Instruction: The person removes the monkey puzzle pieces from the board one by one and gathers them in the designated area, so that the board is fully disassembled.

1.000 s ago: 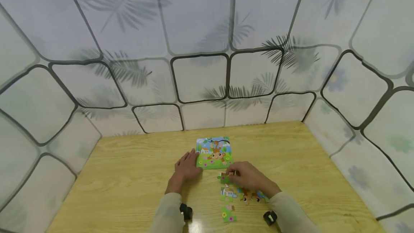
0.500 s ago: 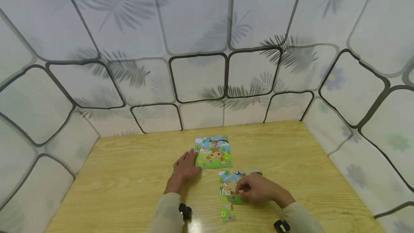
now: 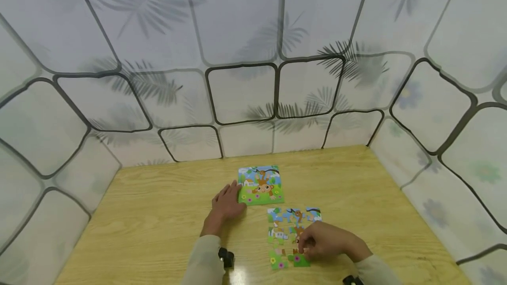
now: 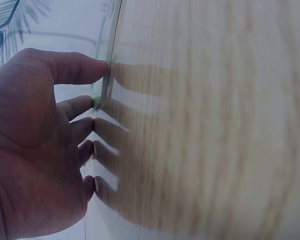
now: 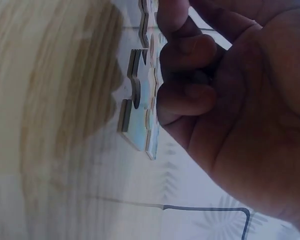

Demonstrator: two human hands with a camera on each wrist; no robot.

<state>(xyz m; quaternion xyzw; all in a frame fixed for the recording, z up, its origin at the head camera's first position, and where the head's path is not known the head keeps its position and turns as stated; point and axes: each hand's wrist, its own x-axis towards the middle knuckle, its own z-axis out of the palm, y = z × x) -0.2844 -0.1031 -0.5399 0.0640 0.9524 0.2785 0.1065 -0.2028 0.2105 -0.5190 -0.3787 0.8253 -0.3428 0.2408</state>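
A square picture board (image 3: 259,188) with a hanging monkey lies toward the back of the table. My left hand (image 3: 227,203) rests at its left front corner with fingers extended; in the left wrist view the thumb (image 4: 82,69) touches the board's edge. In front lies a jigsaw puzzle (image 3: 277,233) of the same picture, laid out in rows with gaps. My right hand (image 3: 330,240) pinches a green puzzle piece (image 3: 299,260) with a pink flower at the bottom row, beside the yellow-flower corner piece (image 3: 278,263). The hand covers the puzzle's lower right. Puzzle pieces (image 5: 136,122) show edge-on in the right wrist view.
The wood-grain table (image 3: 158,214) is enclosed by pale patterned walls (image 3: 245,96) at the back and both sides. A small black wrist camera (image 3: 226,257) sits by the left sleeve (image 3: 203,258), and another (image 3: 351,280) by the right.
My right hand has carried the green piece from over the puzzle's upper left down and right to the bottom row, uncovering the upper rows. My left hand stays by the board.
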